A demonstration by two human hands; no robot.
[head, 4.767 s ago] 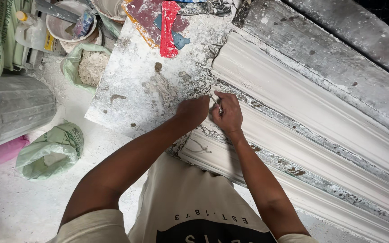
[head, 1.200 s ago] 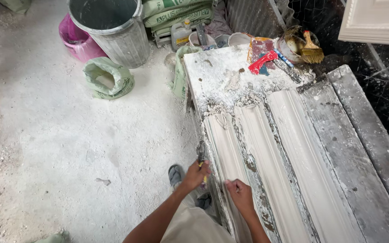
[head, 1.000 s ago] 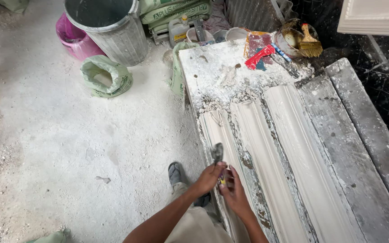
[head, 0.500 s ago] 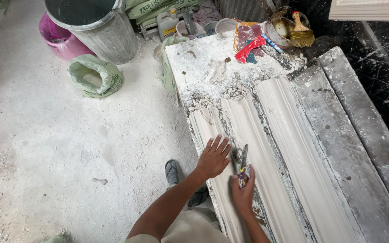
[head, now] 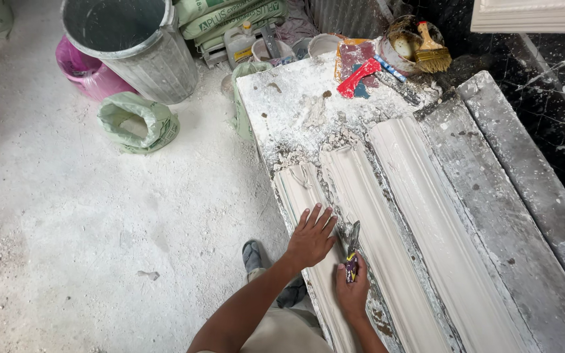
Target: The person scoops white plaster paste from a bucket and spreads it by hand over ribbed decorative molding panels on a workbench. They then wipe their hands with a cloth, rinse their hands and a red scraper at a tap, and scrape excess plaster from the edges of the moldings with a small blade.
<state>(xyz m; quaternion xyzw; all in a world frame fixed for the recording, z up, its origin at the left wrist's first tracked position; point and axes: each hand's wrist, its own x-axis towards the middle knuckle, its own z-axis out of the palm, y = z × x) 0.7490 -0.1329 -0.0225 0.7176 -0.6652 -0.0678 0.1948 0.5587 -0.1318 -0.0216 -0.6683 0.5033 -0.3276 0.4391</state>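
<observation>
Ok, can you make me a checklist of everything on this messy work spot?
Surface: long workbench, dusty white with dried plaster.
Job's things: three white plaster moulding strips; left hand lies flat on the nearest strip; right hand grips a small scraper tool in the gap beside it.
Clutter: red scraper, brush in a bowl, cups, bottle.
Hands: left open, right shut on the tool.
Cables: nothing seen.
Surroundings: grey bin, pink bucket, green sacks, powdery floor.

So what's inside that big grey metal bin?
The big grey metal bin shows only a dark grey inside and bottom, with nothing plainly in it. A pink tub sits half-hidden behind it.
</observation>
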